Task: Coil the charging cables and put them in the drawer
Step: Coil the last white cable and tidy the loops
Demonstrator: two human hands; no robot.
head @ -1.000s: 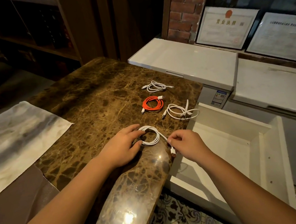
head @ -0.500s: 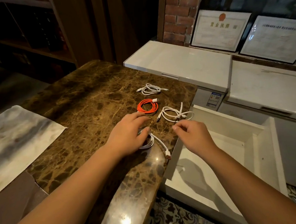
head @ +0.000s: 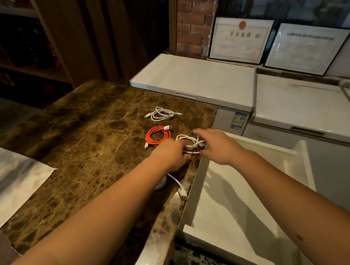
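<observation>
Both hands are on the loose white charging cable (head: 189, 143) at the right edge of the brown marble bench (head: 89, 140). Left hand (head: 170, 156) has its fingers curled onto the cable's near side; right hand (head: 218, 145) reaches over it, fingers spread, can't tell if it's actually gripping. The orange coiled cable (head: 157, 135) lies just beside them, another white coiled cable (head: 161, 114) farther back, and one more white cable (head: 174, 183) sits under the left wrist. The open white drawer (head: 230, 208) is right beside the bench.

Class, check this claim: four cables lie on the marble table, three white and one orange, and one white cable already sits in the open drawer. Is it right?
Not quite. The head view shows the drawer holds no cable; all four remain on the marble table: three white cables and the orange cable.
</observation>
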